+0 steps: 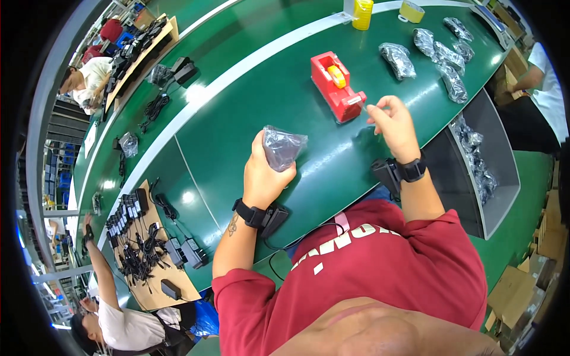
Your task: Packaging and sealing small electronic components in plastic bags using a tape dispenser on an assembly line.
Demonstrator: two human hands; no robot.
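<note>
My left hand (264, 172) grips a small clear plastic bag (281, 146) with a dark item inside, held upright over the green table (249, 113). My right hand (392, 121) pinches the free end of clear tape at the front of a red tape dispenser (336, 85), which carries a yellow roll and stands just beyond both hands. Both wrists wear black bands with small black devices.
Several filled clear bags (439, 56) lie at the far right, more fill a grey bin (481, 160) on my right. Yellow tape rolls (363, 13) stand at the back. A board of black chargers and cables (142, 237) lies to my left, where another person's arm (101, 267) reaches.
</note>
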